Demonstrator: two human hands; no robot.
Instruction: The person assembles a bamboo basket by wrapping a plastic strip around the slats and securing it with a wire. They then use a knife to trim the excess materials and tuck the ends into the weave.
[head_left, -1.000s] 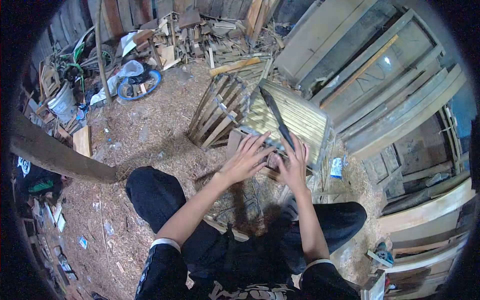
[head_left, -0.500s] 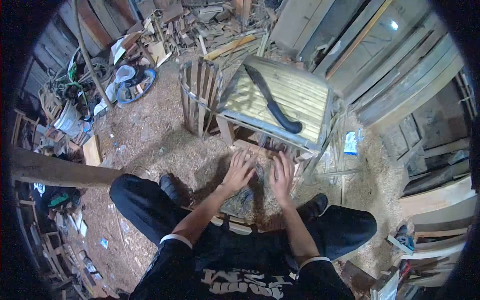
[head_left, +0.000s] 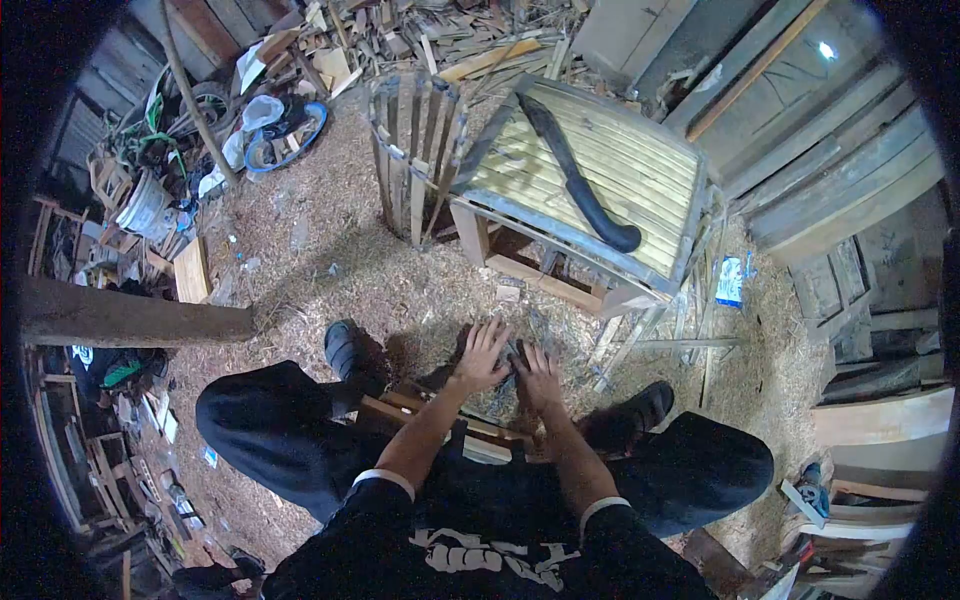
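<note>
My left hand (head_left: 483,356) is open, fingers spread and pointing forward, low over the shavings-covered floor between my feet. Close beside it on the right, my right hand (head_left: 539,377) is also open with nothing held. Whether either one touches the floor I cannot tell. Beyond them stands a small slatted table (head_left: 620,180) with a wooden frame. A machete (head_left: 573,180) in dark colour lies across its top, the black curved handle toward me. A small wood block (head_left: 508,293) rests on the floor in front of the table.
A slatted round basket (head_left: 412,160) stands left of the table. A blue basin (head_left: 286,140) holds scraps at the upper left. A wooden post (head_left: 140,318) juts in from the left. Boards (head_left: 830,170) lean at the right, and a low wooden seat (head_left: 485,438) is under me.
Both hands have moved down and closer together, away from the table's front edge. The view has shifted, and the wood block on the floor now shows.
</note>
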